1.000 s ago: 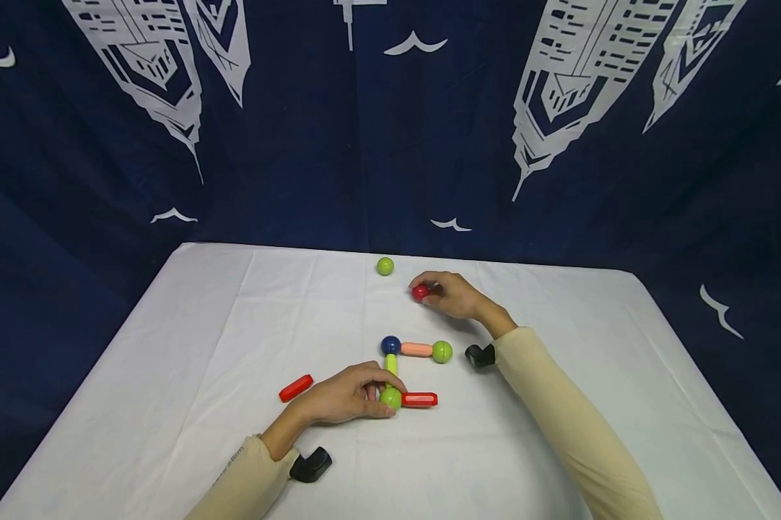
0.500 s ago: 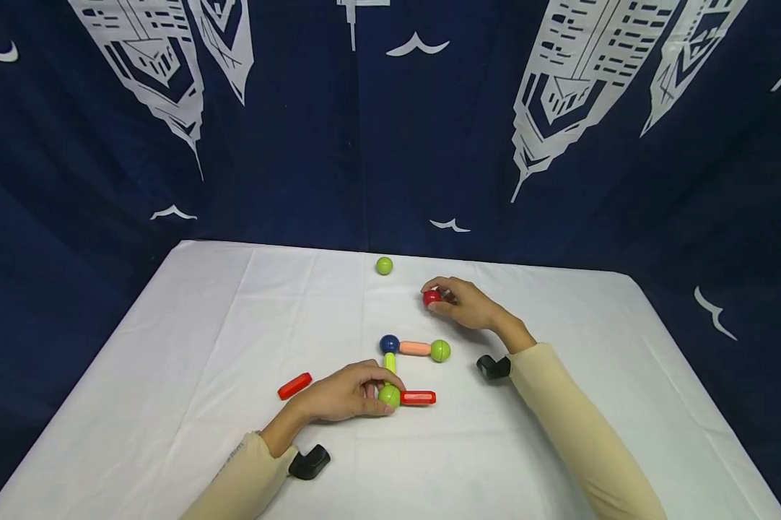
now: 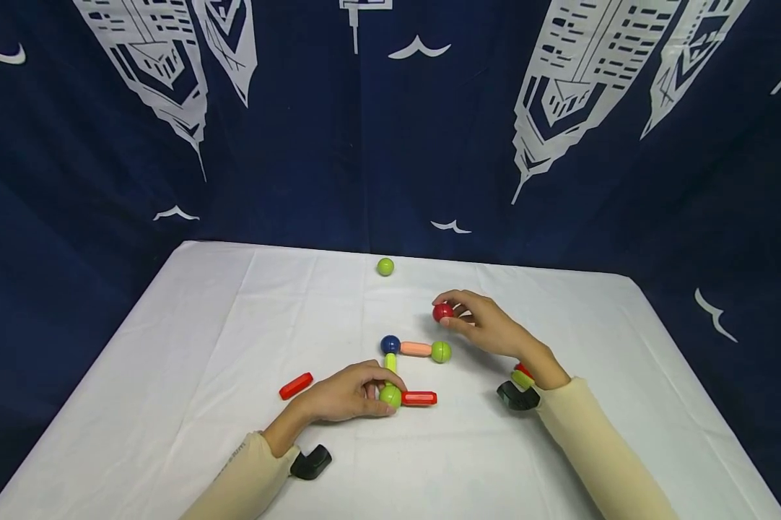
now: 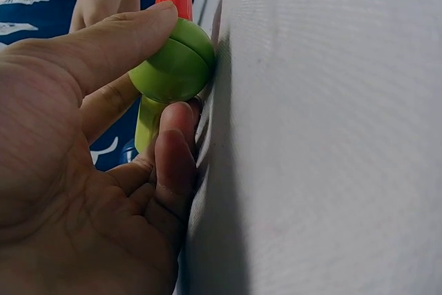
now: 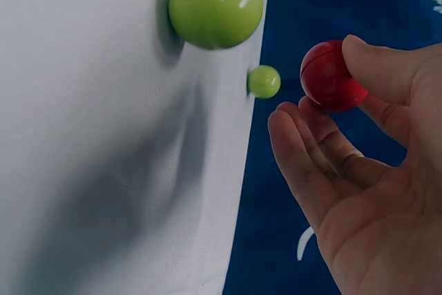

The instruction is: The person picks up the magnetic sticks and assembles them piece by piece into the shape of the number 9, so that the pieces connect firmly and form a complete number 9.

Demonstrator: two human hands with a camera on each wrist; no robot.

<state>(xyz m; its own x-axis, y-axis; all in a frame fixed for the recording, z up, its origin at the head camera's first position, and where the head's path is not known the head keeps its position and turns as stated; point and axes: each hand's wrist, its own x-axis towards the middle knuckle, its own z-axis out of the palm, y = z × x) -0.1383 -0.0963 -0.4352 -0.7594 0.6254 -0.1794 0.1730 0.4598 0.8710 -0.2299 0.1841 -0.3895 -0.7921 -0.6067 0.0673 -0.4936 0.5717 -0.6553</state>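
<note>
My left hand (image 3: 348, 392) holds a green ball (image 3: 390, 396) between thumb and fingers at the near corner of a joined shape. From that ball a red rod (image 3: 419, 399) points right, and a yellow-green rod (image 3: 390, 362) runs away to a dark blue ball (image 3: 390, 344). A salmon-pink rod (image 3: 416, 349) links the blue ball to another green ball (image 3: 441, 352). Above and beyond that end, my right hand (image 3: 488, 323) pinches a red ball (image 3: 442, 312). In the right wrist view, the red ball (image 5: 333, 76) sits between thumb and fingers, raised off the white cloth.
A loose red rod (image 3: 296, 386) lies left of the left hand. One green ball (image 3: 385, 266) stands near the table's far edge. Red and yellow-green pieces (image 3: 522, 375) show partly behind the right wrist. Black wrist cameras (image 3: 310, 462) jut from both sleeves.
My right hand has carried the red ball toward me and to the right, closer to the joined shape. Pieces by the right wrist have come into sight. My left hand stays on its ball.
</note>
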